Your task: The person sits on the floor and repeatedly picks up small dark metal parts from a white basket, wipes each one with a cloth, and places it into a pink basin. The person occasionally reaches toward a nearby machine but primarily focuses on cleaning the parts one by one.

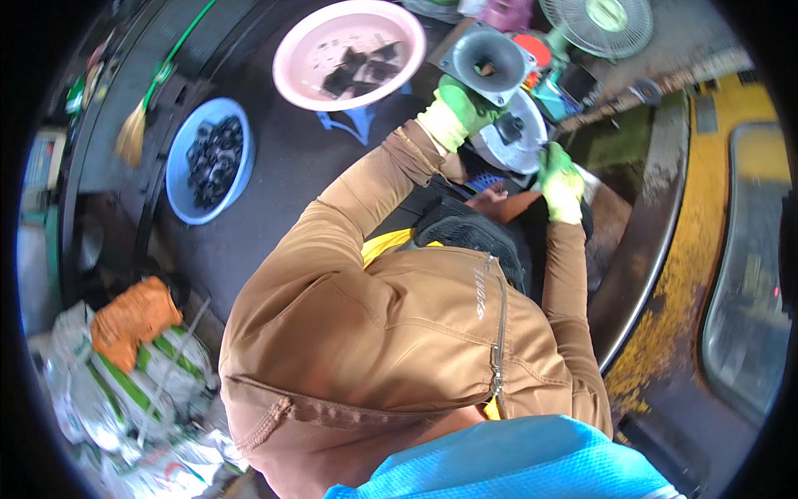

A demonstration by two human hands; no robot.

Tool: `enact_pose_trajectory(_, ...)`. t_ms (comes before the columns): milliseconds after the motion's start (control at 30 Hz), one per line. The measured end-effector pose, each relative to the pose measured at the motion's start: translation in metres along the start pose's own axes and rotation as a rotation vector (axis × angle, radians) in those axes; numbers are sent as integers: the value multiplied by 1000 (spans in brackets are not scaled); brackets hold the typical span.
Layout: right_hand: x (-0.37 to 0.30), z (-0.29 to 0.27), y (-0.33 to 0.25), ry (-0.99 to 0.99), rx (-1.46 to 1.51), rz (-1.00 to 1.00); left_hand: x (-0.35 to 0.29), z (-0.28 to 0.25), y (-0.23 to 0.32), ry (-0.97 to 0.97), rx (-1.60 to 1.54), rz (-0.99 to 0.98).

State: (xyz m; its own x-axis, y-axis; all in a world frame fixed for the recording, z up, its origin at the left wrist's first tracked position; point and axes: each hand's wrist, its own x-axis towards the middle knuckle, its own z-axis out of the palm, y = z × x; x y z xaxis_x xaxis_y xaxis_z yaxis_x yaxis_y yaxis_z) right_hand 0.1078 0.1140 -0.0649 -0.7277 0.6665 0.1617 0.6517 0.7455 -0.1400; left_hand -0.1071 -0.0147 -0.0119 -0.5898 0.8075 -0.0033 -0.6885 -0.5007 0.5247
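Observation:
My left hand (455, 114), in a green and pale-yellow glove, is closed on a dark grey horn-shaped part (459, 65) with a square flange, gripping its near edge. The part's wide round mouth faces up. Just below it is a whitish basin (497, 153) with a small dark piece (509, 126) inside. At this basin's right rim, my right hand (560, 176), gloved alike, has its fingers curled together. Something small and dark may be at its fingertips, too small to make out.
A pink basin (291, 58) with black pieces stands on a blue stool (359, 125). Further left are a blue basin (177, 195) full of black parts and a broom (133, 133). A fan (573, 21) stands far right, yellow machinery (677, 274) nearer. Bags (108, 391) lie lower left.

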Motion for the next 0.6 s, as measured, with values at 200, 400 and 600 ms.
enact_pose_trajectory(200, -30, 24, 48, 275, 135, -490, -31, -118, 65, 91, 1024, 660)
enact_pose_trajectory(400, -59, -1, 64, -168, 766, -119, -137, -279, 164, 1020, 2068, -93)
enact_pose_trajectory(600, -57, -32, 7, -254, 1334, 488, -116, -307, 259, 1097, 1017, 305)
